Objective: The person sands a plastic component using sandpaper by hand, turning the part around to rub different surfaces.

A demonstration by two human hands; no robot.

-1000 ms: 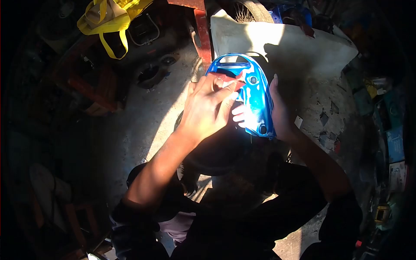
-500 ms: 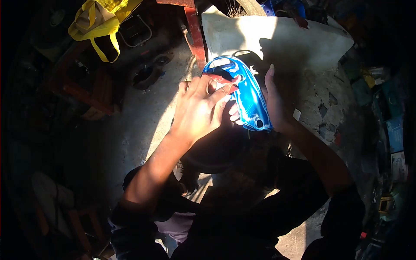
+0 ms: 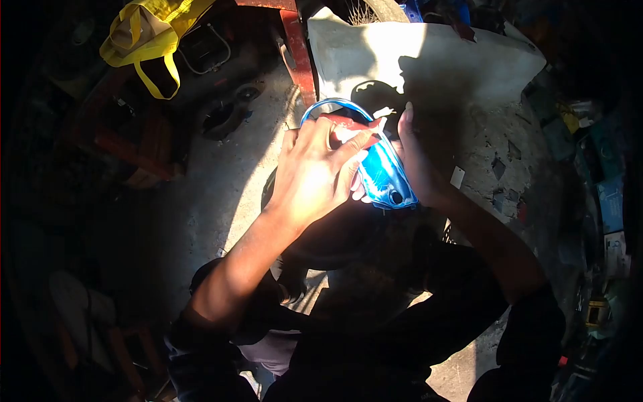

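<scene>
A glossy blue curved part [image 3: 385,173] with a dark round hole near its lower end is held up in front of me, tilted. My right hand [image 3: 422,167] supports it from the right and below, thumb along the right edge and fingertips showing at the left side. My left hand [image 3: 311,171] pinches a dark red, thin, folded sheet [image 3: 348,125] over the upper part of the blue piece, and covers some of that piece. Whitish smears or glare lie on the blue surface.
A yellow bag [image 3: 157,40] lies at the upper left near a red metal frame [image 3: 299,60]. Behind the hands is a large pale sheet [image 3: 462,63], with part of a spoked wheel [image 3: 385,10] above it. Cluttered boxes [image 3: 609,201] line the right side.
The blue part has tilted and turned, so its upper end now shows as a thin rim. My left hand and the red sheet have shifted slightly across it. The whole view has drifted a little.
</scene>
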